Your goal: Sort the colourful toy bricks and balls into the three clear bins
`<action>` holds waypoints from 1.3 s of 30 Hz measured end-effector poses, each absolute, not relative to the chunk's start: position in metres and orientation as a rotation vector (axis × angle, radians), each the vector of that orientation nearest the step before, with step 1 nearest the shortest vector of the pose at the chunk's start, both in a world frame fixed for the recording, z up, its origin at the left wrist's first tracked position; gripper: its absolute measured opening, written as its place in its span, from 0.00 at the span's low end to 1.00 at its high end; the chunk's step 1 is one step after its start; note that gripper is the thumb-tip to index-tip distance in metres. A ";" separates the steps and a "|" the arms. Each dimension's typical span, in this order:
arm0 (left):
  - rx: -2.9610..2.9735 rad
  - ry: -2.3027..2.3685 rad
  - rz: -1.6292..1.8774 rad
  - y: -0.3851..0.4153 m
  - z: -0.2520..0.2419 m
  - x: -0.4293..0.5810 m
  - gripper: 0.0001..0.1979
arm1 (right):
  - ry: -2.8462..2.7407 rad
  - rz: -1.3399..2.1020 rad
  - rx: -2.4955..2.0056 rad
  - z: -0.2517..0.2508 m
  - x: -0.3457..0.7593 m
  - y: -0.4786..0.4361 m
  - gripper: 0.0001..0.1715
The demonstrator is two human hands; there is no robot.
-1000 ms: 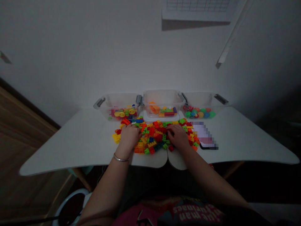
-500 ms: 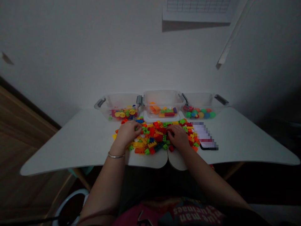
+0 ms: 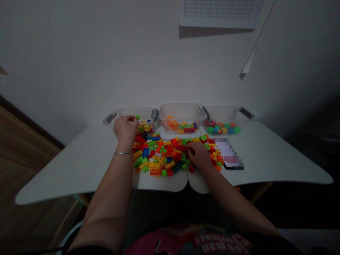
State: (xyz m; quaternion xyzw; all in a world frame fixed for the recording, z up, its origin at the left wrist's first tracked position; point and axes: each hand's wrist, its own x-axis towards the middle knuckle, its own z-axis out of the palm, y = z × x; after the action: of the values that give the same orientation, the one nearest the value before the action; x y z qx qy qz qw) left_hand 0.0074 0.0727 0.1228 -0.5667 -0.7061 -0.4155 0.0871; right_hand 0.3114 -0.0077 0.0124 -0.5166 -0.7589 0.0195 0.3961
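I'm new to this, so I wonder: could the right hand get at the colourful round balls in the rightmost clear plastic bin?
Probably yes: the bare right hand is at the colourful plastic bricks in front, and that clear bin shows no lid, leaving the balls open from above.

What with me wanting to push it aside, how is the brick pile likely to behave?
The brick pile would probably scatter rather than shift whole, since its pieces lie jumbled. Their blocky shapes look stiff, and flat sides suggest sliding more than rolling.
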 end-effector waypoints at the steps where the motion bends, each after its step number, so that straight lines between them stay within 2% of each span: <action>1: -1.683 -2.137 -1.166 0.073 0.124 0.005 0.16 | -1.921 0.050 -1.312 0.012 0.311 -0.008 0.11; 6: -1.669 -2.225 -0.972 0.072 0.123 0.004 0.18 | -1.913 0.035 -1.320 0.011 0.311 -0.008 0.11; 14: -1.737 -2.143 -0.875 0.070 0.119 0.006 0.20 | -1.923 0.038 -1.320 0.014 0.311 -0.009 0.11; 22: -2.006 -2.122 -1.003 0.059 0.130 0.005 0.19 | -1.926 0.038 -1.333 0.013 0.310 -0.009 0.10; 27: -2.211 -1.859 -1.034 0.038 0.133 0.017 0.16 | -1.934 0.039 -1.338 0.012 0.308 -0.008 0.10; 31: -2.432 -1.693 -0.846 0.021 0.116 0.036 0.11 | -1.925 0.040 -1.330 0.009 0.307 -0.006 0.10; 36: -2.572 -1.546 -0.294 0.002 0.086 0.055 0.13 | -1.922 0.035 -1.317 0.007 0.307 -0.006 0.10; 39: -2.492 -1.578 -0.137 -0.003 0.076 0.060 0.12 | -1.921 0.031 -1.316 0.008 0.307 -0.006 0.10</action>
State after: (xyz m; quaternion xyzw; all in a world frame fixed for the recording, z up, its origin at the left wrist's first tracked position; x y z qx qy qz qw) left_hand 0.0596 -0.0034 0.0757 -0.8402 -0.5321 -0.0463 0.0942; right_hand 0.3070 -0.0063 0.0080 -0.5192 -0.7577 0.0122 0.3951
